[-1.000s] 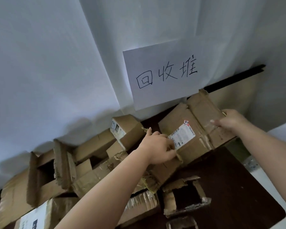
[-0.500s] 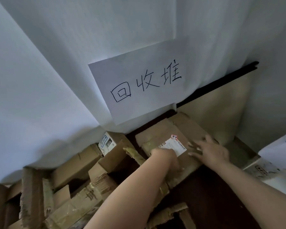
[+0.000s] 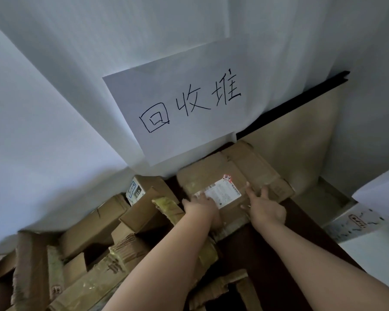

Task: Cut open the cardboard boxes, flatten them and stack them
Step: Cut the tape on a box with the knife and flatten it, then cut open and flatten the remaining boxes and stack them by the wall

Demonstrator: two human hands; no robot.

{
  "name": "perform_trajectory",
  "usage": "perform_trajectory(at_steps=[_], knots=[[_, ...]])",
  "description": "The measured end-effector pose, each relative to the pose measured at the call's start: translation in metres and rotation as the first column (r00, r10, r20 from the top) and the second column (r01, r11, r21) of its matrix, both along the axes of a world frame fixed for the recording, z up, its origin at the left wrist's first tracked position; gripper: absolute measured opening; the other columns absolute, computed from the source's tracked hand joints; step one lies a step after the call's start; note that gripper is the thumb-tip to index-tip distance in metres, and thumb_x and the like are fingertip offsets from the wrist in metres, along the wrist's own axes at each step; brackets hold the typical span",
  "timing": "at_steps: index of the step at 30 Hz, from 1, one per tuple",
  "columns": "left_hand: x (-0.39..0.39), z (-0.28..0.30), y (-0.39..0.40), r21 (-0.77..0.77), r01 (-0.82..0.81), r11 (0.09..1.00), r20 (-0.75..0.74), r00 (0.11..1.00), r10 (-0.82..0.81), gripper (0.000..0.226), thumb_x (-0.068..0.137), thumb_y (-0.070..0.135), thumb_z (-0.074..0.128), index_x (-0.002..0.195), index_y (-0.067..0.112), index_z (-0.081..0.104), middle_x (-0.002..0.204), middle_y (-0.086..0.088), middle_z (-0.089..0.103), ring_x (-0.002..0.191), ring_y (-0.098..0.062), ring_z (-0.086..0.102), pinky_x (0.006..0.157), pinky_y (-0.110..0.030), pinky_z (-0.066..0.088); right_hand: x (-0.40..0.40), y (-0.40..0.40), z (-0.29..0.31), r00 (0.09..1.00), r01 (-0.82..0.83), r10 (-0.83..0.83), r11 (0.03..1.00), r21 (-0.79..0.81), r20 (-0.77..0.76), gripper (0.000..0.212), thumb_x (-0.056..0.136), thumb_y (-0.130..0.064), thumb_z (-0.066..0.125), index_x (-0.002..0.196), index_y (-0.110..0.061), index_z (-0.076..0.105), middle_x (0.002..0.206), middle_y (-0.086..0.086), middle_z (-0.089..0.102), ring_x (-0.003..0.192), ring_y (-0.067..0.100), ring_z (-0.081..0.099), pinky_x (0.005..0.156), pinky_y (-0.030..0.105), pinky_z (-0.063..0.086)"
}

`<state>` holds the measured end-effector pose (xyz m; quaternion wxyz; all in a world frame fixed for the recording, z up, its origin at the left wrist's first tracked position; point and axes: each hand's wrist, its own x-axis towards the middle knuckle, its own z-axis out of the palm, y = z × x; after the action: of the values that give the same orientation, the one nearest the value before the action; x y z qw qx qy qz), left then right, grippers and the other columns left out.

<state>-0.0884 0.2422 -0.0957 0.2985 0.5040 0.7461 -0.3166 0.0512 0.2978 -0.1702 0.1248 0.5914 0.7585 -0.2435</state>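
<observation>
A flattened brown cardboard box (image 3: 252, 167) with a white shipping label (image 3: 222, 191) lies flat against the wall under a paper sign. My left hand (image 3: 201, 208) presses on its near left part, beside the label, fingers stretched forward. My right hand (image 3: 265, 208) rests on the box just right of the label with straight, spread fingers. Neither hand holds a tool. More flattened and torn cardboard pieces (image 3: 112, 250) are heaped to the left.
A white paper sign (image 3: 182, 102) with handwritten characters hangs on the white wall. A small printed box (image 3: 136, 193) sits in the left heap. Dark floor (image 3: 279, 261) lies below the box. A taped white parcel (image 3: 355, 223) is at the right.
The labelled box went from being held up by both hands to lying flat by the wall. Both hands now press on top of it, and the view has shifted closer.
</observation>
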Motion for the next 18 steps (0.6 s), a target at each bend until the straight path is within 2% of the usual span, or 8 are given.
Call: perform_trajectory(at_steps=[3, 6, 8, 11, 14, 16, 18], knots=[[-0.007, 0.012, -0.006, -0.005, 0.074, 0.997, -0.002, 0.997, -0.074, 0.06, 0.097, 0.055, 0.039, 0.141, 0.014, 0.043, 0.148, -0.007, 0.042, 0.137, -0.032, 0.037, 0.114, -0.062, 0.012, 0.0, 0.0, 0.011, 1.0, 0.003, -0.003, 1.0, -0.001, 0.01, 0.066, 0.098, -0.051, 0.038, 0.15, -0.042, 0.0, 0.155, 0.009, 0.005, 0.114, 0.028, 0.054, 0.075, 0.032, 0.042], [-0.008, 0.015, -0.013, 0.057, 0.069, 0.996, 0.03, 0.997, -0.071, 0.051, 0.1, 0.048, 0.037, 0.136, 0.015, 0.047, 0.144, -0.004, 0.047, 0.135, -0.03, 0.039, 0.115, -0.059, 0.01, 0.004, 0.003, 0.024, 0.997, -0.081, 0.081, 0.996, -0.023, 0.01, 0.071, 0.093, -0.063, 0.038, 0.15, -0.045, 0.0, 0.157, 0.009, 0.006, 0.123, 0.03, 0.049, 0.081, 0.034, 0.043], [-0.006, 0.018, -0.014, 0.211, 0.032, 0.977, 0.053, 0.998, -0.044, 0.041, 0.1, 0.04, 0.039, 0.132, 0.017, 0.052, 0.137, -0.005, 0.053, 0.13, -0.029, 0.046, 0.115, -0.054, 0.013, 0.007, 0.003, 0.032, 0.995, -0.097, 0.097, 0.995, -0.006, -0.002, 0.074, 0.089, -0.067, 0.038, 0.149, -0.047, 0.0, 0.158, 0.009, 0.008, 0.124, 0.03, 0.049, 0.075, 0.033, 0.042], [-0.007, 0.032, -0.018, 0.467, 0.032, 0.884, 0.039, 0.998, -0.057, 0.038, 0.1, 0.038, 0.041, 0.128, 0.018, 0.056, 0.123, -0.005, 0.062, 0.117, -0.026, 0.056, 0.115, -0.05, 0.017, 0.011, -0.003, 0.042, 0.996, -0.052, 0.054, 0.998, 0.028, -0.068, 0.077, 0.086, -0.072, 0.04, 0.148, -0.049, 0.001, 0.159, 0.007, 0.007, 0.128, 0.031, 0.046, 0.075, 0.034, 0.041], [-0.014, 0.053, -0.034, 0.609, 0.049, 0.791, 0.026, 0.996, -0.082, 0.036, 0.1, 0.038, 0.041, 0.124, 0.019, 0.06, 0.116, -0.003, 0.067, 0.113, -0.024, 0.058, 0.116, -0.048, 0.017, 0.019, -0.013, 0.053, 0.989, -0.013, 0.026, 0.996, 0.09, -0.144, 0.077, 0.085, -0.073, 0.039, 0.149, -0.048, 0.002, 0.16, 0.004, 0.009, 0.132, 0.03, 0.043, 0.081, 0.037, 0.045], [-0.021, 0.067, -0.052, 0.691, 0.033, 0.722, 0.044, 0.995, -0.088, 0.034, 0.099, 0.035, 0.042, 0.125, 0.022, 0.061, 0.113, -0.001, 0.069, 0.111, -0.023, 0.06, 0.116, -0.046, 0.021, 0.023, -0.023, 0.061, 0.978, 0.024, 0.002, 0.993, 0.119, -0.209, 0.073, 0.086, -0.072, 0.039, 0.149, -0.046, 0.013, 0.158, 0.003, 0.02, 0.133, 0.027, 0.042, 0.087, 0.04, 0.045], [-0.033, 0.079, -0.073, 0.787, -0.001, 0.616, 0.07, 0.994, -0.088, 0.032, 0.098, 0.032, 0.045, 0.122, 0.023, 0.064, 0.114, 0.002, 0.069, 0.108, -0.021, 0.061, 0.112, -0.042, 0.026, 0.024, -0.035, 0.071, 0.96, 0.059, -0.012, 0.986, 0.159, -0.281, 0.06, 0.088, -0.067, 0.042, 0.142, -0.043, 0.035, 0.147, 0.003, 0.04, 0.126, 0.026, 0.049, 0.085, 0.04, 0.047]])
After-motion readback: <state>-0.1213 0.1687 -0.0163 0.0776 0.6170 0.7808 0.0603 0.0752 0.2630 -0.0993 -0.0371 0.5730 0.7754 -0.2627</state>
